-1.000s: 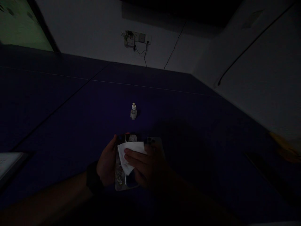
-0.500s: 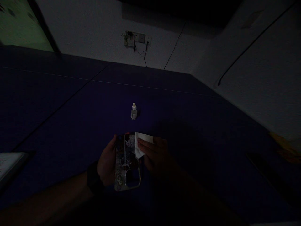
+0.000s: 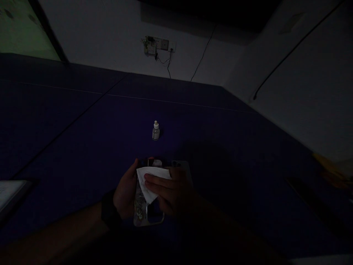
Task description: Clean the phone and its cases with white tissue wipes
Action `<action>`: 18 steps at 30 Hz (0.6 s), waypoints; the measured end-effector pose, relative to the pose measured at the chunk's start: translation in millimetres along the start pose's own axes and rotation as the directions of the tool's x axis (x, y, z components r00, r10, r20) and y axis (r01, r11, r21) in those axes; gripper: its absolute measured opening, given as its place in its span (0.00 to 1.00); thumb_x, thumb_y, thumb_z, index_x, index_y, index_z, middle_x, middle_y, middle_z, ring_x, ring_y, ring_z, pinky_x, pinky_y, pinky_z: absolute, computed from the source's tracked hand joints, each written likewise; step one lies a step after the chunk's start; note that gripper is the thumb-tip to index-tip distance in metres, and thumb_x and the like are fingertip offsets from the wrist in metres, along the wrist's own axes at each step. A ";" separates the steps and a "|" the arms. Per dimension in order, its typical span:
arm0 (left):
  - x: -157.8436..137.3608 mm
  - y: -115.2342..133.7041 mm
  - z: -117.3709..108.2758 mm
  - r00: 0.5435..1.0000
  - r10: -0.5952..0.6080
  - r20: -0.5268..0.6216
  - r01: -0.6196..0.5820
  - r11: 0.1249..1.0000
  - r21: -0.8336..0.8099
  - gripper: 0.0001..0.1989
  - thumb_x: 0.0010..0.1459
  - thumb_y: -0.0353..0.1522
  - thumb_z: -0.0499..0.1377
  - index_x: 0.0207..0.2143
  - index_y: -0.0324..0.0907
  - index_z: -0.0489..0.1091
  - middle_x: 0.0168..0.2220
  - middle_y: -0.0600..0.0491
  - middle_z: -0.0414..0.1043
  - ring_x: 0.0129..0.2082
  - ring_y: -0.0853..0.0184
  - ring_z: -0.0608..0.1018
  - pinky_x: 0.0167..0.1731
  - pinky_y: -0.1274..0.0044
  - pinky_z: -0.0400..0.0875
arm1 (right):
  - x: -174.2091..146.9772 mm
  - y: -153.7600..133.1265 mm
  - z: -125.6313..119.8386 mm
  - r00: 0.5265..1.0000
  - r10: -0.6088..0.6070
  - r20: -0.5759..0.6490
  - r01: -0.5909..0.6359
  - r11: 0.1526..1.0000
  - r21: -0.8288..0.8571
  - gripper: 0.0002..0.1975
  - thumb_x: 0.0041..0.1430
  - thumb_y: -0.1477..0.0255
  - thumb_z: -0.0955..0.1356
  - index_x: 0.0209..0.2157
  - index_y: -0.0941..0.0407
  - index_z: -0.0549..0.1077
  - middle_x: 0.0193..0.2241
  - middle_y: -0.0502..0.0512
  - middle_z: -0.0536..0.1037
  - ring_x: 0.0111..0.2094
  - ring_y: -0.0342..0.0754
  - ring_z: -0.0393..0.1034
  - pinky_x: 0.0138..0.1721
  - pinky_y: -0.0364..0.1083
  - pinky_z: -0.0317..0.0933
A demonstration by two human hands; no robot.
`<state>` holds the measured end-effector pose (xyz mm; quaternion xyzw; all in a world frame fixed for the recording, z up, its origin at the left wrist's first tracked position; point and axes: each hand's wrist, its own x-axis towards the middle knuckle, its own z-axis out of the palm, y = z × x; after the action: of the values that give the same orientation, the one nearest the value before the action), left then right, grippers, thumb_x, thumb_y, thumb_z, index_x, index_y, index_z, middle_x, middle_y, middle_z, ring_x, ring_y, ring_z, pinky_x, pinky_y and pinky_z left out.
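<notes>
My left hand (image 3: 125, 193), with a dark band at its wrist, grips a patterned phone case (image 3: 140, 211) by its left side. The case has a large camera cutout at its lower right. Pressed flat on the case's face is a white cloth (image 3: 146, 186), held under the fingers of my right hand (image 3: 171, 189). The cloth and fingers hide much of the pattern. Behind my right hand lies a phone (image 3: 184, 164), partly covered, its camera end showing. Beyond the case a small dropper bottle (image 3: 156, 131) with a white cap stands upright.
The dim room has a dark blue surface (image 3: 110, 121) under everything. A white-topped object (image 3: 12, 191) lies at the left edge, a dark flat object (image 3: 303, 195) and something yellow (image 3: 328, 165) at the right. Wall sockets (image 3: 158, 44) with cords are at the back.
My right hand has moved the cloth left and down across the phone case, from its upper right to its middle. The phone behind my right hand now shows. My left hand keeps its hold.
</notes>
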<state>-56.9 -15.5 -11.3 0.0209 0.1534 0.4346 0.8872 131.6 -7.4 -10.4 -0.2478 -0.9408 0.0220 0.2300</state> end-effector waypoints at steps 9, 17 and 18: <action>-1.9 -2.0 10.1 0.981 0.052 -0.189 -0.048 0.999 0.025 0.23 0.70 0.48 0.51 0.52 0.40 0.72 0.33 0.49 0.76 0.28 0.64 0.78 0.33 0.71 0.74 | -5.7 12.1 -3.4 0.993 0.079 -0.087 -0.085 0.994 -0.062 0.24 0.62 0.79 0.64 0.58 0.55 0.74 0.60 0.57 0.77 0.53 0.55 0.72 0.54 0.57 0.58; -1.2 -1.3 18.2 0.954 0.110 -0.279 -0.111 0.994 0.011 0.21 0.71 0.45 0.49 0.52 0.42 0.72 0.33 0.50 0.76 0.29 0.64 0.79 0.36 0.70 0.75 | -13.0 16.8 -4.0 0.989 0.066 -0.132 -0.066 0.998 0.001 0.22 0.61 0.78 0.64 0.54 0.52 0.77 0.55 0.53 0.81 0.50 0.53 0.74 0.56 0.57 0.59; -1.5 -1.4 18.7 0.950 0.117 -0.291 -0.114 0.993 0.027 0.21 0.71 0.45 0.50 0.54 0.42 0.71 0.35 0.49 0.77 0.31 0.63 0.80 0.37 0.69 0.75 | -13.4 17.5 -5.0 0.985 0.094 -0.142 -0.096 0.995 -0.001 0.22 0.61 0.79 0.64 0.54 0.52 0.77 0.55 0.54 0.81 0.50 0.53 0.75 0.56 0.57 0.58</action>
<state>-51.2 -15.8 6.7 -0.0301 0.2833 0.4831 0.8279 152.1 1.2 -14.3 -0.2942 -0.9092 0.0116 0.2943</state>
